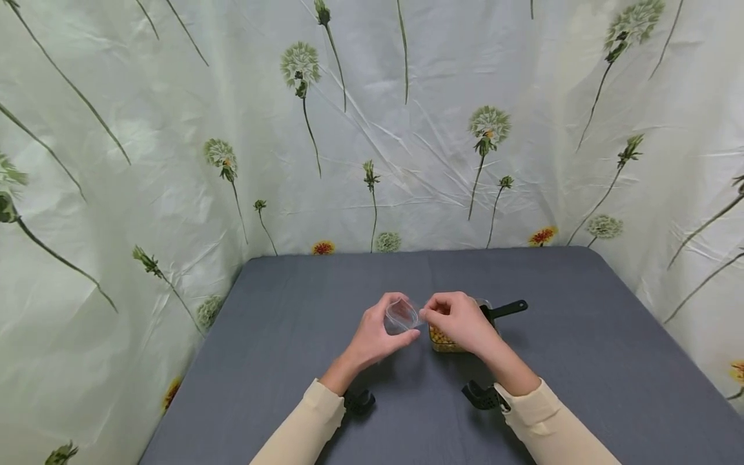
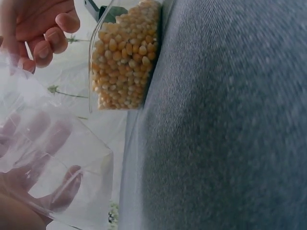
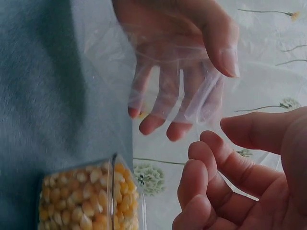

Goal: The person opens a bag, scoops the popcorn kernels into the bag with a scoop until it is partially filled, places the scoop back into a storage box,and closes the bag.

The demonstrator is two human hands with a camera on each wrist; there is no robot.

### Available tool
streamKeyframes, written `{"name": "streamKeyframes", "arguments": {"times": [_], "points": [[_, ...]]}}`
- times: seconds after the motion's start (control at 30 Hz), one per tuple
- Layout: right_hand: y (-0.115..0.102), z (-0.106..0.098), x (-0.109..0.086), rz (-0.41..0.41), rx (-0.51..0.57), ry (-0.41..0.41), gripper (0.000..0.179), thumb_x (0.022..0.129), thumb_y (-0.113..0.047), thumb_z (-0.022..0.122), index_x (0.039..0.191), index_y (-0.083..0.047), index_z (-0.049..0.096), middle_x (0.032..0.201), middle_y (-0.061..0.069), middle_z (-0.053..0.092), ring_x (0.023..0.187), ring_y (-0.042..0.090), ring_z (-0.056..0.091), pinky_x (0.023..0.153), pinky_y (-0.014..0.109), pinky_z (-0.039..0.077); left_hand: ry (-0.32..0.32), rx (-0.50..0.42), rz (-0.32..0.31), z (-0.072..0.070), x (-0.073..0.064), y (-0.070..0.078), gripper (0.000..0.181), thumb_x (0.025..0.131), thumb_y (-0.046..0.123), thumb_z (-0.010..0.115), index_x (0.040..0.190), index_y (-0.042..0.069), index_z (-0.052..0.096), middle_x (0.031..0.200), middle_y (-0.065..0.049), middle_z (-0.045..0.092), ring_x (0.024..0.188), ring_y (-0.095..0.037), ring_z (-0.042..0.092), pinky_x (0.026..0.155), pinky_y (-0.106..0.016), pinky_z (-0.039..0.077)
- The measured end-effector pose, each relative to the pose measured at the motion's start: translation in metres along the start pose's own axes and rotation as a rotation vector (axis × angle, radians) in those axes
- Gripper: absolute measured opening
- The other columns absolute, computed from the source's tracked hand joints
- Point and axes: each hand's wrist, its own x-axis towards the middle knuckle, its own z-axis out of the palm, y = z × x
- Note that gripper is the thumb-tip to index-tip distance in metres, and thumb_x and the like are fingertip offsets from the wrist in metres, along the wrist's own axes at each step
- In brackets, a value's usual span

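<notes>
My left hand (image 1: 374, 332) holds a clear plastic bag (image 1: 402, 315) with its mouth spread, thumb on one side and fingers on the other. Through the film, those fingers show in the left wrist view, and the bag (image 2: 81, 143) looks empty. My right hand (image 1: 462, 320) is at the bag's right edge. In the right wrist view its thumb and index fingertip (image 3: 211, 139) stand slightly apart close to the film, the other fingers loosely bent. Under the right hand sits a clear container (image 1: 447, 347) of corn kernels (image 2: 124, 57), partly hidden in the head view.
A scoop with a black handle (image 1: 510, 309) rests in the container, its handle sticking out to the right. Both wrists carry black camera mounts (image 1: 360, 402) above the grey tabletop (image 1: 325, 284). A curtain (image 1: 372, 129) printed with dandelions hangs behind and beside the table.
</notes>
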Motion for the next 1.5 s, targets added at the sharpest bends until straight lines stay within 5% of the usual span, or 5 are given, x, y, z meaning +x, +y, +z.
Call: {"name": "streamKeyframes", "arguments": {"times": [0.3, 0.73, 1.17, 1.5], "points": [[0.002, -0.023, 0.001, 0.004, -0.164, 0.012, 0.009, 0.096, -0.021, 0.070, 0.095, -0.014, 0.076, 0.084, -0.004, 0.070, 0.072, 0.014, 0.060, 0.066, 0.037, 0.048, -0.030, 0.062, 0.037, -0.003, 0.007, -0.002, 0.059, 0.087, 0.039, 0.078, 0.136, 0.021, 0.050, 0.122, 0.009, 0.059, 0.112, -0.022, 0.060, 0.095, -0.043, 0.047], [0.010, -0.061, -0.006, -0.042, -0.330, 0.015, 0.006, 0.095, -0.017, 0.070, 0.093, -0.018, 0.075, 0.082, -0.003, 0.070, 0.070, 0.012, 0.060, 0.062, 0.036, 0.048, -0.076, 0.069, 0.057, -0.012, 0.003, -0.007, 0.065, 0.085, 0.036, 0.080, 0.139, 0.020, 0.048, 0.130, 0.005, 0.057, 0.117, -0.031, 0.057, 0.096, -0.046, 0.046], [0.032, -0.077, -0.017, -0.173, -0.631, 0.069, 0.008, 0.092, -0.009, 0.069, 0.093, -0.014, 0.075, 0.091, 0.003, 0.065, 0.086, 0.029, 0.062, 0.065, 0.044, 0.049, -0.098, 0.072, 0.038, -0.014, -0.001, -0.011, 0.068, 0.085, 0.036, 0.080, 0.141, 0.023, 0.044, 0.135, -0.007, 0.056, 0.121, -0.032, 0.055, 0.098, -0.054, 0.044], [0.047, -0.091, -0.021, -0.180, -0.765, 0.024, 0.015, 0.092, -0.013, 0.071, 0.103, -0.004, 0.075, 0.096, 0.013, 0.066, 0.083, 0.034, 0.063, 0.055, 0.038, 0.047, -0.109, 0.061, 0.003, -0.015, -0.003, -0.013, 0.070, 0.085, 0.038, 0.079, 0.143, 0.017, 0.043, 0.134, 0.008, 0.054, 0.121, -0.030, 0.055, 0.099, -0.057, 0.042]]}}
